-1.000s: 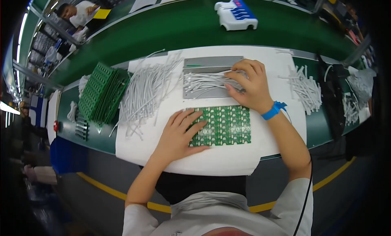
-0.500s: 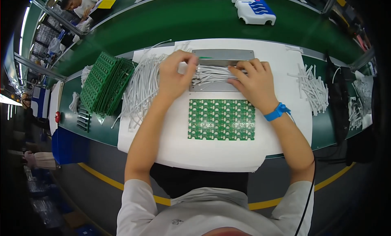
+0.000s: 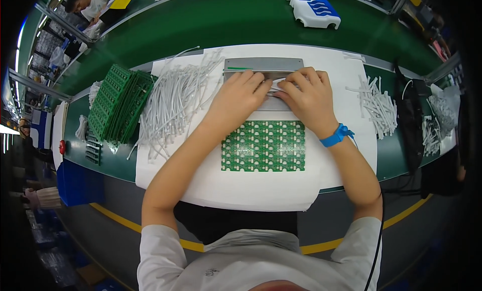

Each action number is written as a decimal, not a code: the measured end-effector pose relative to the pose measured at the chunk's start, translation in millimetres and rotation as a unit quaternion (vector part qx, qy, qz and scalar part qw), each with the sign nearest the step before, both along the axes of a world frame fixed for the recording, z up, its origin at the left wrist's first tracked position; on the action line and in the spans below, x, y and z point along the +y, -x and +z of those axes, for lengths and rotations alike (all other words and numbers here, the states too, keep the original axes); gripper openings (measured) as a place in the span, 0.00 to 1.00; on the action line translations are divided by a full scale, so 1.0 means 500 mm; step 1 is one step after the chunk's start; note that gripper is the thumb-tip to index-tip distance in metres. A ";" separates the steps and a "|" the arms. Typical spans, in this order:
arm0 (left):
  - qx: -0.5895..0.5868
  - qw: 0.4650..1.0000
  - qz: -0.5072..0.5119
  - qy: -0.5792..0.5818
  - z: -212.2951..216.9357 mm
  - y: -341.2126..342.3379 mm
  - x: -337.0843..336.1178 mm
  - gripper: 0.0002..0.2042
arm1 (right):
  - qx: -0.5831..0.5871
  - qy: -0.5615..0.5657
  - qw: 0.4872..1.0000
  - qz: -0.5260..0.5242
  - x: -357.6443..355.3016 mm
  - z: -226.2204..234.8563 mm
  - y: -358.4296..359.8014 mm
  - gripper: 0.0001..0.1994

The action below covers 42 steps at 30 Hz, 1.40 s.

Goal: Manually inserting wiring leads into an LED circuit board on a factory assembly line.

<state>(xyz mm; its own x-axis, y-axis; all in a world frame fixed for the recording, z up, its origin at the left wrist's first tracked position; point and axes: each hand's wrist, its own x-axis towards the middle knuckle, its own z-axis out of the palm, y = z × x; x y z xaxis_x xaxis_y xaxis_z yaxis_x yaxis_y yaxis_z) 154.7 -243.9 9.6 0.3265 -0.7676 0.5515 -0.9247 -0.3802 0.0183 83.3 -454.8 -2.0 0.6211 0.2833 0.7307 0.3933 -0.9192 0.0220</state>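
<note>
My left hand [image 3: 240, 96] and my right hand [image 3: 309, 97] come together over a grey metal tray [image 3: 271, 65]. Between their closed fingers, a bundle of white wires [image 3: 277, 84] shows in part; the rest is covered by the hands. Both hands grip this bundle, with the fingertips almost meeting. A thin green strip [image 3: 237, 68] lies along the tray's far part, beyond my left hand. Just nearer than the tray, a green circuit board panel [image 3: 263, 146] lies flat on white paper [image 3: 241, 190]. A blue band [image 3: 337, 135] circles my right wrist.
Left of my arm spreads a heap of long white wires [image 3: 170, 105], beside a leaning stack of green panels [image 3: 120, 102]. Short white wire bundles [image 3: 379, 110] lie at the right. A white and blue plastic shell [image 3: 314, 9] rests farther back. Another person [image 3: 90, 4] sits at the far left.
My left hand has moved right and down from the tray's left side onto the wires, closing in on my right hand. The whole view has shifted slightly.
</note>
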 end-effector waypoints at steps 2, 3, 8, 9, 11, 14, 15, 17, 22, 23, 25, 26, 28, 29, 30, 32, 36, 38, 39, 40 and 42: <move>0.018 1.000 -0.011 -0.002 -0.004 -0.009 0.004 0.17 | 0.005 -0.002 1.000 0.003 -0.007 0.003 0.001 0.09; 0.045 0.999 -0.003 -0.008 -0.004 -0.010 0.006 0.15 | 0.009 0.004 1.000 0.004 -0.011 0.003 0.002 0.10; 0.049 0.998 0.011 -0.033 0.020 -0.003 -0.006 0.08 | 0.012 0.011 1.000 0.000 -0.021 -0.001 0.005 0.11; 0.041 0.997 0.020 -0.055 0.022 -0.006 -0.007 0.10 | 0.015 0.004 1.000 0.001 -0.023 0.002 0.005 0.13; 0.035 0.996 0.028 -0.078 0.025 -0.005 -0.008 0.13 | 0.019 -0.006 1.000 0.001 -0.024 0.006 0.008 0.14; 0.015 0.993 0.042 -0.109 0.033 -0.001 -0.014 0.11 | 0.038 -0.008 0.999 0.008 -0.023 0.009 0.010 0.16; -0.022 0.989 0.048 -0.136 0.036 0.002 -0.016 0.09 | 0.043 -0.009 0.999 0.008 -0.022 0.006 0.010 0.16; -0.063 0.982 0.063 -0.168 0.041 0.006 -0.020 0.08 | 0.042 -0.012 0.999 0.017 -0.021 0.005 0.008 0.16; -0.110 0.977 0.055 -0.177 0.041 0.020 -0.021 0.06 | 0.068 -0.040 0.997 0.003 -0.028 -0.005 0.017 0.18; -0.104 0.979 0.053 -0.165 0.040 0.020 -0.019 0.06 | 0.065 -0.047 0.997 0.006 -0.030 -0.006 0.019 0.19; -0.086 0.983 0.046 -0.153 0.047 0.010 -0.010 0.07 | 0.065 -0.052 0.997 0.010 -0.026 -0.003 0.014 0.20; -0.066 0.987 0.042 -0.139 0.051 0.006 -0.005 0.08 | 0.065 -0.053 0.996 0.016 -0.025 -0.002 0.014 0.21; -0.035 0.988 0.056 -0.138 0.062 0.008 -0.001 0.09 | 0.072 -0.063 0.995 0.016 -0.023 -0.002 0.015 0.22; -0.008 0.991 0.060 -0.122 0.069 0.010 -0.002 0.10 | 0.079 -0.072 0.994 0.021 -0.024 -0.002 0.014 0.23; 0.019 0.992 0.064 -0.104 0.074 0.012 -0.003 0.10 | 0.077 -0.073 0.994 0.021 -0.029 -0.002 0.016 0.23; 0.036 0.990 0.070 -0.121 0.080 0.014 0.000 0.10 | 0.088 -0.082 0.993 0.009 -0.032 -0.004 0.019 0.25; -0.018 0.982 0.067 -0.173 0.047 0.006 0.008 0.09 | 0.077 -0.090 0.993 0.013 -0.026 -0.001 0.018 0.27; -0.035 0.979 0.069 -0.187 0.048 0.015 -0.003 0.08 | 0.084 -0.092 0.992 0.009 -0.029 -0.004 0.020 0.27; -0.053 0.976 0.073 -0.200 0.047 0.018 -0.007 0.07 | 0.086 -0.092 0.992 0.007 -0.032 -0.006 0.019 0.27; -0.054 0.976 0.071 -0.200 0.045 0.015 -0.007 0.07 | 0.084 -0.091 0.992 0.010 -0.031 -0.003 0.019 0.27; -0.050 0.980 0.075 -0.175 0.041 0.007 -0.007 0.06 | 0.081 -0.090 0.993 0.010 -0.026 0.000 0.020 0.27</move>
